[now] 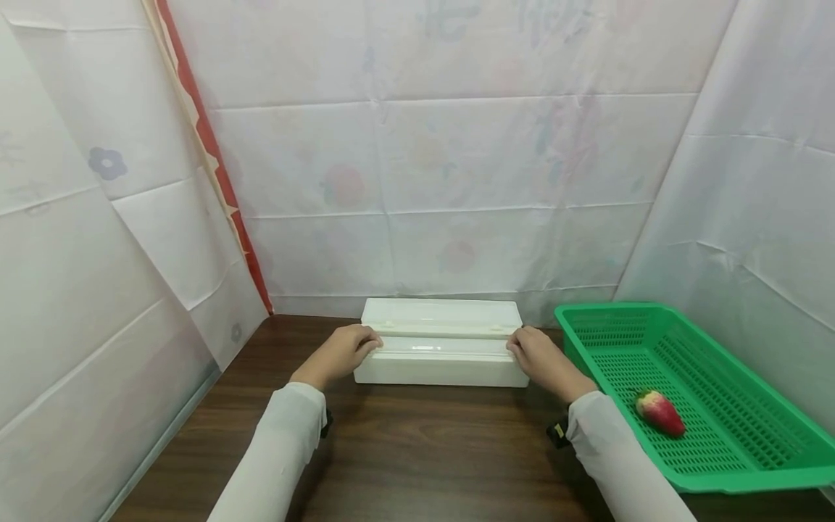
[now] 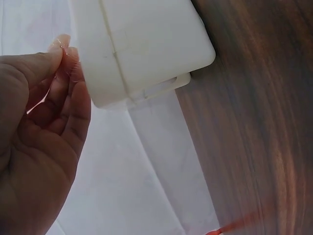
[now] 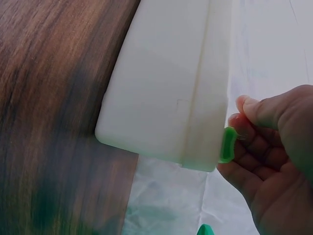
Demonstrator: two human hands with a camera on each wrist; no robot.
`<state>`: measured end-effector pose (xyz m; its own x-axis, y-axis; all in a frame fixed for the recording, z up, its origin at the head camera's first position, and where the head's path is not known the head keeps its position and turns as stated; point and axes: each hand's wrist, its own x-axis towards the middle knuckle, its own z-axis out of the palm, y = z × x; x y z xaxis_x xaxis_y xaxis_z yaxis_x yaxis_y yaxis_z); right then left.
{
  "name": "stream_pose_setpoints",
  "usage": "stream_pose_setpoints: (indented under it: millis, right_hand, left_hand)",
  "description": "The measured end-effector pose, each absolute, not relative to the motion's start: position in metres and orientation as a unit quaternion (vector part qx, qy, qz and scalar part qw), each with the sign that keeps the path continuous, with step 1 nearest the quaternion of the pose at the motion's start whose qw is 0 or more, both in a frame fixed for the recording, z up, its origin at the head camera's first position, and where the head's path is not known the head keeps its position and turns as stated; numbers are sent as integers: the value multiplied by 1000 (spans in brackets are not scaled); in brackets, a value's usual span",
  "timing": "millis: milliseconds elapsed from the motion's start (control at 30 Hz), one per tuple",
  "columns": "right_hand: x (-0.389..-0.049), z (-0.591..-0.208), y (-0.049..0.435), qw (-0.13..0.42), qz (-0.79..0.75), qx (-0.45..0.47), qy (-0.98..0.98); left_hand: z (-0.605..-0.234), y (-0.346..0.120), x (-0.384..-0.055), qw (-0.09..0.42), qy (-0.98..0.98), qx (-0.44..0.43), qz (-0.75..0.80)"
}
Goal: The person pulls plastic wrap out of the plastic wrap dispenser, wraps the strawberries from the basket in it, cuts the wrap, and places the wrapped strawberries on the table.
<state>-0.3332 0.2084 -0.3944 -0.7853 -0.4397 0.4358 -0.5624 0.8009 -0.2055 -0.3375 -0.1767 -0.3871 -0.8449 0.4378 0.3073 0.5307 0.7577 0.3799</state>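
A long white plastic-wrap box (image 1: 440, 373) stands on the dark wooden table, its lid (image 1: 443, 312) tipped back toward the wall. At its left end, my left hand (image 1: 349, 350) has thumb and fingertips pinched together on clear film (image 2: 74, 63), seen in the left wrist view. My right hand (image 1: 541, 355) is at the opposite end, thumb and index finger pinched together at the box's upper edge. Beside those fingers in the right wrist view, a small green piece (image 3: 228, 145) sticks out from the box edge.
A green plastic basket (image 1: 750, 481) stands to the right, close to my right forearm. In it lies a red fruit with a pale end (image 1: 660, 413). White patterned sheeting (image 1: 457, 159) covers the walls behind and on both sides. Brown tabletop (image 1: 424, 449) lies in front of the box.
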Motion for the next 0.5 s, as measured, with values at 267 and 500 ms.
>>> stream_pose_setpoints:
  millis: [267, 500]
  right_hand:
    - [-330, -389, 209, 173, 176, 258, -934]
    - [-329, -386, 207, 159, 206, 238, -936]
  left_hand:
    - [-381, -178, -335, 98, -932, -259, -235]
    - [-381, -175, -333, 101, -929, -243, -260]
